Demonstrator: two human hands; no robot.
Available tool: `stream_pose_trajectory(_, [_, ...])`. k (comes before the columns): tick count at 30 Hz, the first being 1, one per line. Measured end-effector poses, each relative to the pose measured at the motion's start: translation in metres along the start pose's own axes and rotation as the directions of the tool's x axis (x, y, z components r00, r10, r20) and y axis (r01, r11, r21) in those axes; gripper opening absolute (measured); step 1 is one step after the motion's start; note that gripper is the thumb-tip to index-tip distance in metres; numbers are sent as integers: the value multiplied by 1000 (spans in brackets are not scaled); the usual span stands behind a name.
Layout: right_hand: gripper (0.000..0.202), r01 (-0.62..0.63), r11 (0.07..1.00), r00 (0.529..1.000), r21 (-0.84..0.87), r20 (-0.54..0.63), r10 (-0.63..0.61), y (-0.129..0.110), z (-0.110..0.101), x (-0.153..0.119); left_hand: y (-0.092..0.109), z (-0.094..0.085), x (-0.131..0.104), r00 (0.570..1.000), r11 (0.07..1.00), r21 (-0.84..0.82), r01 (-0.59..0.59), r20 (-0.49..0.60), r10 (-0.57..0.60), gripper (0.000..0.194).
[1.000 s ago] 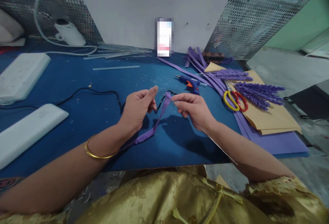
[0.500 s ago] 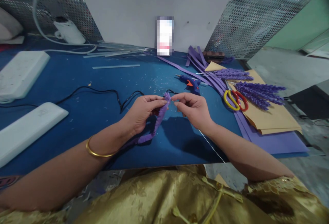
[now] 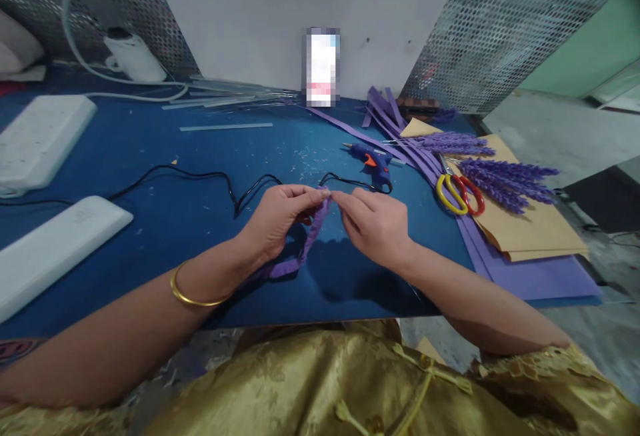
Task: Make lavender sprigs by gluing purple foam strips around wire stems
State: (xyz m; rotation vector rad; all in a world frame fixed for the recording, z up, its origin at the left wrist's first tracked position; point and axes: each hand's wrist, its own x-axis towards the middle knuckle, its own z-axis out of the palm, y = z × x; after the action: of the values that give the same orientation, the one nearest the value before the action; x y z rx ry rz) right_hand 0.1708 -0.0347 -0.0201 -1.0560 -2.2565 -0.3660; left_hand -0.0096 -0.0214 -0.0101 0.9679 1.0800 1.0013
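My left hand pinches the top end of a crinkled purple paper strip between thumb and fingers. The strip hangs down and trails left beneath my left wrist. At the pinched end, the index fingertip of my right hand meets the strip, its other fingers curled in. A thin wire shows faintly below my right wrist and seems to run up into that hand; most of it is hidden. Beyond my right hand a blue glue gun with an orange trigger lies on the blue table.
On the right lie scissors, purple lavender-like stems, brown paper and purple paper strips. A phone leans on the back wall. A black cord crosses the table towards white boxes on the left.
My right hand has rolled over so its back faces up, its fingertip now against the strip. The wire below it shows far less. My left hand keeps its pinch.
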Motion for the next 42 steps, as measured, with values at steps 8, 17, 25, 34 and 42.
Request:
stream_pose_trajectory(8, [31, -38, 997, 997, 72, 73, 33, -2, 0, -1, -4, -2, 3, 995, 987, 139, -77, -50, 84, 26])
stream_pose_trajectory(17, [15, -585, 327, 781, 742, 407, 473, 0, 1, 8, 2, -1, 1, 983, 960, 236, -150, -69, 170, 21])
stream_pose_trajectory(25, [14, -648, 41, 673, 760, 547, 499, 3, -2, 14, 2, -3, 2, 988, 960, 240, -146, -9, 153, 27])
stream_pose_trajectory(34, [14, -658, -77, 613, 749, 593, 522, 1, 0, 14, 4, 1, -1, 986, 965, 219, -141, -58, 157, 25])
stream_pose_trajectory(42, [15, -639, -286, 559, 714, 686, 466, 5, 6, 13, -1, 0, 1, 962, 931, 281, -233, -75, 264, 24])
